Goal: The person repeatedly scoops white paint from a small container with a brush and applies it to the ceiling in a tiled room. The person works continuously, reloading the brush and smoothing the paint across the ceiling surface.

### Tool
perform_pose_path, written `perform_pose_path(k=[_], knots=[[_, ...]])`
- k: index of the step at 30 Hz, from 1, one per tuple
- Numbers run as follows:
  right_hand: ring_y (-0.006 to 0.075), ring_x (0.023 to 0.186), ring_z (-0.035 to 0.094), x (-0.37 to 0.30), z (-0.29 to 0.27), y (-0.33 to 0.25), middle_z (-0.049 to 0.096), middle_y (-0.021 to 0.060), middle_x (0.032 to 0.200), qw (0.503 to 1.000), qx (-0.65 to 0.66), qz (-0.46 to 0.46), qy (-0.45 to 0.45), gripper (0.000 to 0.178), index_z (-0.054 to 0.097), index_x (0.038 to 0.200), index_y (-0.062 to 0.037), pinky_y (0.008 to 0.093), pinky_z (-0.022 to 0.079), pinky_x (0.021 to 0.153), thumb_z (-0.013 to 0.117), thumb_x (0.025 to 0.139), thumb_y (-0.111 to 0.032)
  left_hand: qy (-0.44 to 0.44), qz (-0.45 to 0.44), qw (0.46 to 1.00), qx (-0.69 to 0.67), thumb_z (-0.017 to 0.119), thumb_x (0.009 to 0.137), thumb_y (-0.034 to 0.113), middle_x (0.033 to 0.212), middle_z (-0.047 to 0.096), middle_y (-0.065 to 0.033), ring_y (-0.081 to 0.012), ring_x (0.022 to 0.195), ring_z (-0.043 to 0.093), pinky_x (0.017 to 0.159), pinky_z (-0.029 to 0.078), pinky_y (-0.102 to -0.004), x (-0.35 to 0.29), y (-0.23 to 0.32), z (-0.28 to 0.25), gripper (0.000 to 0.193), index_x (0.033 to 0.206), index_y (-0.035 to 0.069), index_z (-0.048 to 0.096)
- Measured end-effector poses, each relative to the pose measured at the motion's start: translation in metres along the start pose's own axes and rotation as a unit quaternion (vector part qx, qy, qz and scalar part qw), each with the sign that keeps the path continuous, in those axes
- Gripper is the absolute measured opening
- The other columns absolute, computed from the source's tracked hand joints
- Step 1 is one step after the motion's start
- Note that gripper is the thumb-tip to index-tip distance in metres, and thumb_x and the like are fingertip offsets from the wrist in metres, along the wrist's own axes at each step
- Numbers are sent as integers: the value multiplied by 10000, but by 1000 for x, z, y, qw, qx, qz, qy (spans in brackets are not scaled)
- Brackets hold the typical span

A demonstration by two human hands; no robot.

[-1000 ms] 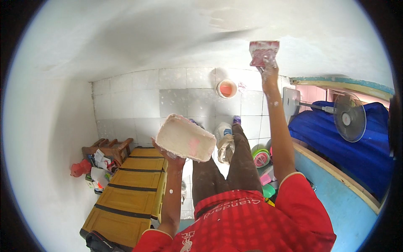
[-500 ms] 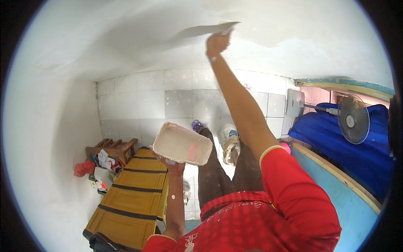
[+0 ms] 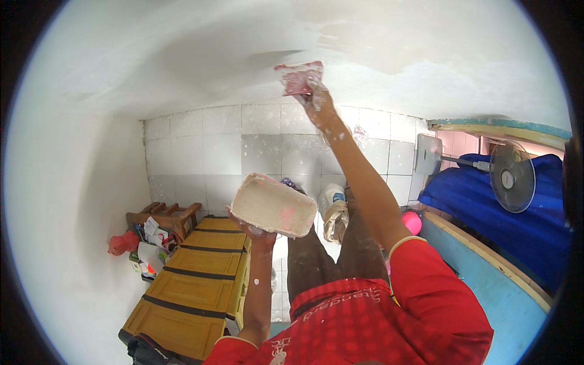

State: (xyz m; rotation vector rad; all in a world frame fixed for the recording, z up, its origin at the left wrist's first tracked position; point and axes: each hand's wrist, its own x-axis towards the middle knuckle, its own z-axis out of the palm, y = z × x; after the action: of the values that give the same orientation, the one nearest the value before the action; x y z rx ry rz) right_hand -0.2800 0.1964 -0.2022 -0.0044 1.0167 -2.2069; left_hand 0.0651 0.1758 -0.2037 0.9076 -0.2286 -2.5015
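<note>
My left hand (image 3: pixel 258 233) is closed on the lower edge of a rectangular tub (image 3: pixel 274 204), held at waist height. Pale putty coats it, with a pink patch showing through. Up by the white wall (image 3: pixel 389 55), my right hand (image 3: pixel 317 102) grips a flat red putty scraper (image 3: pixel 300 79) smeared with white putty. The scraper's face is turned toward me, and its shadow falls on the wall just above it. I cannot tell whether its edge touches the wall. Specks of putty dot both forearms.
To the left stands a yellow drawer cabinet (image 3: pixel 196 269), beside a brown wooden stool (image 3: pixel 167 216) and a heap of odds and ends (image 3: pixel 149 249). A standing fan (image 3: pixel 512 176) and blue cloth (image 3: pixel 462 187) are on the right. A bag (image 3: pixel 334 213) lies by my feet on the tiled floor (image 3: pixel 220 152).
My right hand has come down from the wall, and the scraper has turned to show its red, putty-smeared face. The tub has shifted slightly to the right.
</note>
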Motion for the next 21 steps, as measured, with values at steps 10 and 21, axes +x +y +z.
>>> perform_pose_path(k=[10, 21], knots=[[348, 1069, 617, 58, -77, -38, 597, 282, 1152, 981, 134, -101, -93, 283, 496, 1126, 149, 360, 537, 971, 358, 976, -47, -11, 4, 1000, -3, 258, 836, 805, 1427, 403, -83, -286, 1277, 421, 1060, 369, -494, -12, -3, -9, 895, 1408, 129, 382], [369, 1143, 568, 32, -3, -183, 497, 313, 1285, 682, -688, -241, -57, 337, 397, 1256, 172, 310, 518, 997, 362, 976, -11, -6, -4, 1000, 1, 257, 830, 812, 1429, 399, -87, -288, 1279, 419, 1060, 369, -493, -21, -4, -13, 909, 1415, 125, 374]])
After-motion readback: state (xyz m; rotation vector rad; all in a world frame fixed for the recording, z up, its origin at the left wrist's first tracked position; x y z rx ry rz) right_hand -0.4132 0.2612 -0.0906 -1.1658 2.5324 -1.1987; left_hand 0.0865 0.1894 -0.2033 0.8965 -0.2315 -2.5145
